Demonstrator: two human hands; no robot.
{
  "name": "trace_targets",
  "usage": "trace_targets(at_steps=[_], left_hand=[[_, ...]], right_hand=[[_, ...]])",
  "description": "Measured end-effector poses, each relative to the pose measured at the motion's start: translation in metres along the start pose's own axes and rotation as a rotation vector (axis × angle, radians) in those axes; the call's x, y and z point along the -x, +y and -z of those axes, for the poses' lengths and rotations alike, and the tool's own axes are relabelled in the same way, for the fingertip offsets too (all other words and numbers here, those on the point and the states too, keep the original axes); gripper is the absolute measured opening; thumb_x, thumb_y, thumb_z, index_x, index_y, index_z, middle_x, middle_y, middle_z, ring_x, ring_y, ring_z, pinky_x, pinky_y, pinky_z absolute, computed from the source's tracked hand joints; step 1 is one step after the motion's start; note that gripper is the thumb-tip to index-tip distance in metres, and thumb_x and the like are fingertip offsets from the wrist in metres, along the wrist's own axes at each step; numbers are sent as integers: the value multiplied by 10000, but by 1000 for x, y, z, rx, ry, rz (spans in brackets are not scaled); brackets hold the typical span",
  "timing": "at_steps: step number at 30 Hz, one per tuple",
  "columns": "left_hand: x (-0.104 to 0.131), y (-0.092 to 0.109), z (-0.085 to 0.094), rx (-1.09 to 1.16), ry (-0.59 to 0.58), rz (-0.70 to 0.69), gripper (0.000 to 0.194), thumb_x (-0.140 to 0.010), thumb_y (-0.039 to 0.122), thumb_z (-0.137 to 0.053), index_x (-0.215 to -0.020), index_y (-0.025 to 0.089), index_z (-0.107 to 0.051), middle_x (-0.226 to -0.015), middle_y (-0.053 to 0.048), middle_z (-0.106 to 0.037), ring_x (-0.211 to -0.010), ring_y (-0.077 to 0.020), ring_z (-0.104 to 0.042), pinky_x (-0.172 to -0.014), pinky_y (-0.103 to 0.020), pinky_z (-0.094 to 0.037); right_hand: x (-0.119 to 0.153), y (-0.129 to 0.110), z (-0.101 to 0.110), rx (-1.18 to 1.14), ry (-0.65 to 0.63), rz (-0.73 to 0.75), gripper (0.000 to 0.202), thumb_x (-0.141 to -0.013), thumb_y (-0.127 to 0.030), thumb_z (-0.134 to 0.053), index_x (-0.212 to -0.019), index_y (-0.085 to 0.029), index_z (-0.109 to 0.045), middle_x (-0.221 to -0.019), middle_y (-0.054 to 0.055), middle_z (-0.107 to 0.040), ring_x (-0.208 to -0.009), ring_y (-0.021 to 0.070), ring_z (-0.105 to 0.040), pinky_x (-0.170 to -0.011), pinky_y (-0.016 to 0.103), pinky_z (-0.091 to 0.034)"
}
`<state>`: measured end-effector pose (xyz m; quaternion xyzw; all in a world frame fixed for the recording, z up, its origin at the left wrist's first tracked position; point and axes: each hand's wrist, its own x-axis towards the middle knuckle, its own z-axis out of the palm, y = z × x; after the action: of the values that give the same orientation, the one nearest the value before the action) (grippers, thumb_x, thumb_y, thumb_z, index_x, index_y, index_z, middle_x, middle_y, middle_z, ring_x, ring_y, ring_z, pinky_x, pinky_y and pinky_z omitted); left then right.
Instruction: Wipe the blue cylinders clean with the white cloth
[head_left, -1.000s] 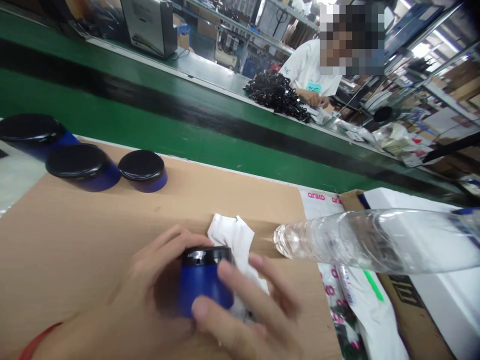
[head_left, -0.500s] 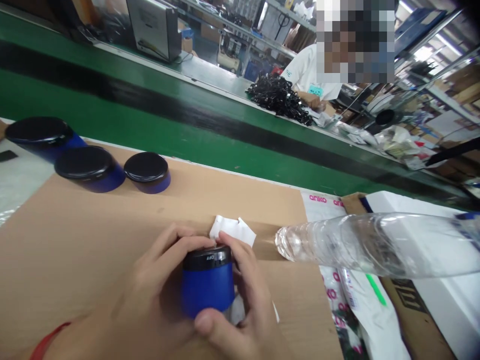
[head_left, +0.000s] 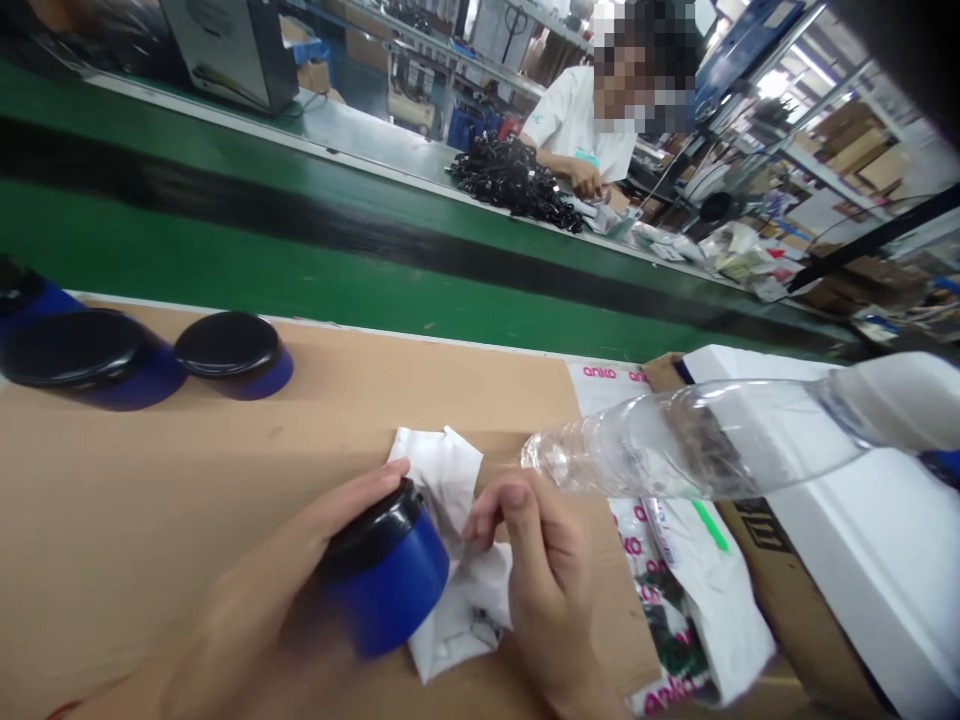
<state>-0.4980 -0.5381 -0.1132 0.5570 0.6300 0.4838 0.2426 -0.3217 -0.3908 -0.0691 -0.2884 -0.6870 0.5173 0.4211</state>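
My left hand is wrapped around a blue round device with a black top, which is tilted over the cardboard. Its underside and part of its left side are hidden by the hand. To its right, my right hand has its fingers curled in, apart from the device. Those fingertips are over a crumpled white cloth or paper with dark smudges; whether they pinch anything is hidden. More blue devices with black tops stand at the far left of the cardboard.
A clear plastic bottle with a white cap is at the right, near a white box and printed plastic packaging. Beyond the cardboard runs a green conveyor belt. Across it, a person in white sits behind a pile of black cables.
My right hand has let go of the device and moved right, its fingers curling. The device now tilts in my left hand, and more of the white cloth or paper shows. The view has shifted.
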Motion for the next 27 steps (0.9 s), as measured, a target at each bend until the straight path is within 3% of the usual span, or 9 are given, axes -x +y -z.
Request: trace_targets(at_steps=[2, 4, 7, 9, 12, 16, 21, 24, 27], left_hand=[[-6, 7, 1, -21, 19, -18, 725, -1009, 261, -758, -1629, 485, -455, -1629, 28, -702, -1401, -255, -765, -1194, -321, -613], [-11, 13, 1, -30, 27, -32, 615, -1043, 283, -741, -1567, 459, -470, -1586, 7, -725, -1350, -240, -797, -1152, -288, -649], [-14, 19, 2, -20, 8, -70, 573, -1068, 344, -742, -1569, 426, -475, -1634, -31, -647, -1465, -264, -711, -1237, -328, -606], [-14, 21, 3, -20, -3, -106, 590, -1077, 385, -734, -1598, 419, -461, -1658, -32, -596, -1538, -265, -625, -1304, -340, -544], [-14, 24, 5, -85, -24, -121, 629, -1065, 277, -689, -1621, 428, -436, -1627, -11, -601, -1515, -237, -607, -1323, -323, -509], [-14, 26, 6, -128, -7, -110, 686, -1018, 179, -643, -1622, 431, -440, -1542, -22, -630, -1442, -245, -639, -1256, -313, -564], [-9, 21, 5, -159, -49, -143, 732, -1008, 211, -668, -1663, 443, -438, -1458, -54, -608, -1343, -255, -685, -1151, -298, -627], [-10, 24, 0, -88, -1, -111, 694, -1012, 246, -655, -1656, 446, -490, -1408, -57, -651, -1296, -266, -708, -1102, -325, -652], [-18, 34, -5, -47, 47, -41, 652, -951, 295, -751, -1583, 392, -622, -1312, -79, -734, -1227, -316, -739, -1060, -395, -682]], right_hand=[[4, 4, 2, -25, 13, 10, 189, -1148, -333, -675, -1307, -400, -755, -1082, -31, -796, -878, 80, -780, -802, 131, -654], [8, 5, 3, -63, -116, 2, 527, -1106, -432, -742, -1602, -492, -575, -1457, 10, -746, -1179, 141, -801, -1002, 233, -685], [13, 5, 0, -114, -418, -37, 916, -984, -532, -881, -1751, -500, -381, -1726, 42, -597, -1502, 272, -682, -1230, 409, -587], [14, 5, 0, -116, -506, -66, 1074, -898, -471, -979, -1769, -488, -351, -1791, 44, -523, -1629, 329, -541, -1315, 503, -476], [16, 4, 3, -178, -506, -101, 915, -1021, -421, -858, -1771, -499, -338, -1811, 13, -481, -1660, 301, -476, -1319, 528, -415], [20, 6, 3, -253, -522, -111, 753, -1156, -449, -637, -1778, -566, -228, -1780, -11, -533, -1611, 253, -553, -1259, 486, -515], [23, 9, -9, 42, -300, 137, 1121, -859, -690, -929, -1785, -417, -358, -1779, 90, -530, -1626, 364, -543, -1307, 519, -492], [13, 3, -9, 105, -343, 207, 983, -850, -515, -1006, -1702, -385, -534, -1556, 81, -749, -1433, 274, -740, -1218, 345, -588], [1, -6, -5, 80, -391, 190, 624, -995, -339, -888, -1582, -387, -683, -1413, 53, -841, -1283, 200, -824, -1130, 264, -636]])
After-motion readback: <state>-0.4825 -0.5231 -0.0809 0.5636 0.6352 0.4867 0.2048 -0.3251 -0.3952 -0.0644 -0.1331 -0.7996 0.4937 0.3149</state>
